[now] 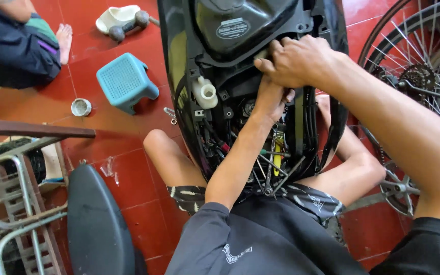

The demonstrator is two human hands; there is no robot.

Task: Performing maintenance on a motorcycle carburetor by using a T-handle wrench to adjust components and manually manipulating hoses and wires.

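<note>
Black plastic bodywork of an opened scooter shows tangled wires, a white cap and a yellow part inside. Right hand curls closed on the panel edge; left hand, just below it, reaches into the cavity, grip unclear.

1. There is a single view, from a camera worn on the person's head; no second view shares the scene.
2. It looks steeply down over the person's own chest and bent knees to the red tiled floor.
3. It sits close: both forearms run up from the 6 o'clock edge, and the left hand and right hand fill the centre.
4. The opened black scooter body lies straight ahead, toward 12 o'clock.
5. At the edges: a bicycle wheel at 3 o'clock, a blue stool at 10 o'clock, a metal rack at 8 o'clock.
</note>
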